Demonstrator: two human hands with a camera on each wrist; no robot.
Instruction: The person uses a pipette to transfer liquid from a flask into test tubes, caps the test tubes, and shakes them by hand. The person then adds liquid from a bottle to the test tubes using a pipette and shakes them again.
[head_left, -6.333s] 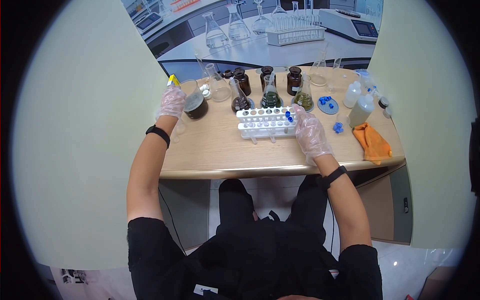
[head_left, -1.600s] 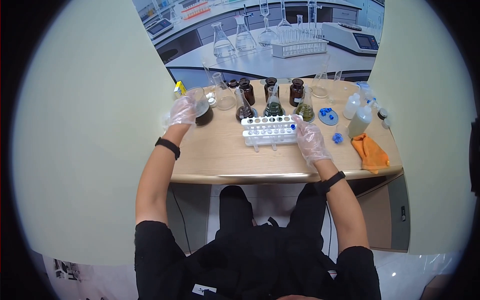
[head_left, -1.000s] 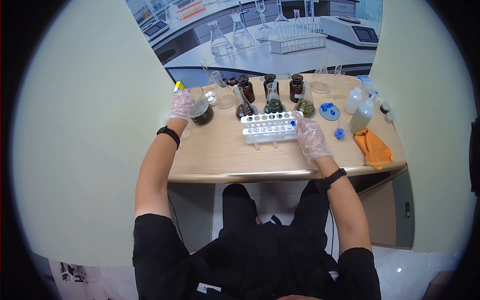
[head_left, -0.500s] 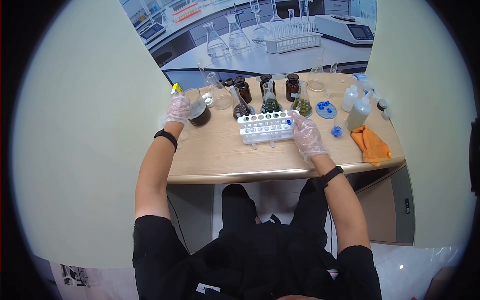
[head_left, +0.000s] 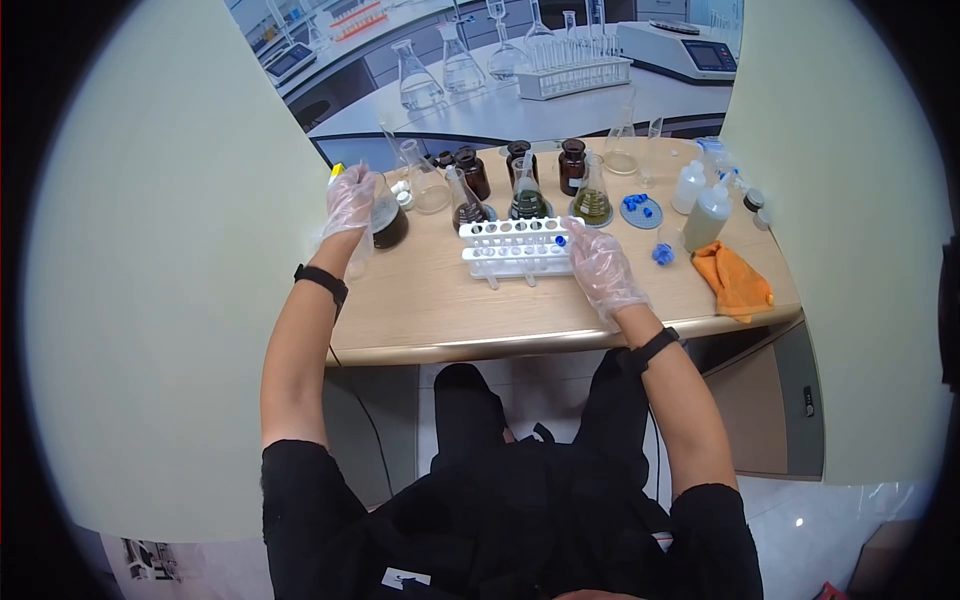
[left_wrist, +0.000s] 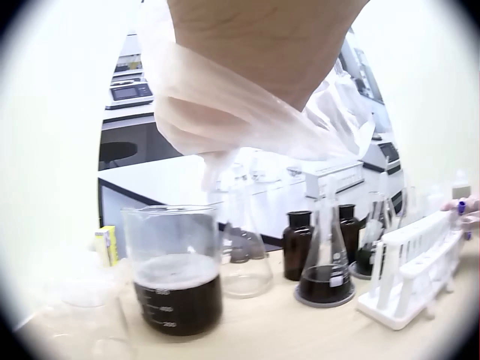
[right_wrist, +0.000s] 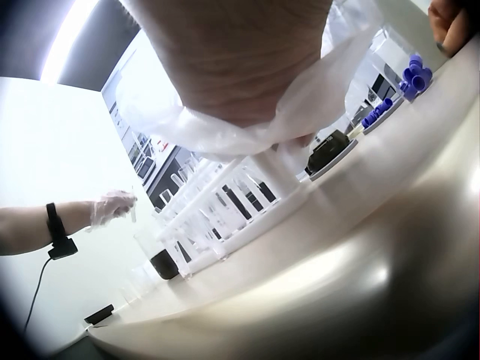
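My left hand [head_left: 348, 205], in a clear plastic glove, is raised beside and above the glass beaker [left_wrist: 176, 292] of dark liquid. It pinches a thin clear tube [right_wrist: 134, 210], seen in the right wrist view; its fingers are hidden in the left wrist view. My gloved right hand [head_left: 605, 268] grips the right end of the white test tube rack [head_left: 515, 266]. Several clear test tubes stand in the rack. A blue cap [head_left: 560, 241] shows right at the right hand's fingertips.
Behind the rack stand conical flasks [head_left: 590, 205] with dark and greenish liquids, then brown bottles [head_left: 571, 165]. A dish of blue caps [head_left: 641, 210], a wash bottle [head_left: 707, 222] and an orange cloth [head_left: 733, 282] lie to the right. A yellow box [left_wrist: 110, 244] is at the left.
Two blue caps showed at the rack 6.3 s ago; one shows now. Since 1.6 s ago my left hand has lifted slightly away from the beaker. My right hand stays on the rack.
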